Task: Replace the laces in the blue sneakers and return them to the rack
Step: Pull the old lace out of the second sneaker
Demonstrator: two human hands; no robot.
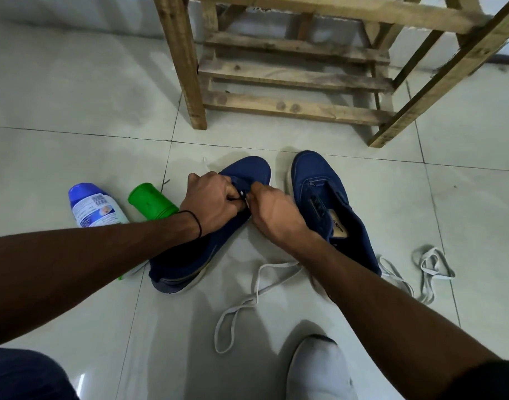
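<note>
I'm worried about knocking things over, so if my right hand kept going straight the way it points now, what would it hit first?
Probably your left hand: the right hand points at it across the left sneaker, fingertips nearly touching. Depth is unclear.

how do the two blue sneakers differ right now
The left blue canvas sneaker has both hands on it, the left hand and right hand pinching a white lace at its eyelets; the right blue canvas sneaker lies untouched. The left one is mostly covered by the hands; the right one's open insole shows. Both are blue and sit on the tiled floor, toes toward the wooden rack.
</note>
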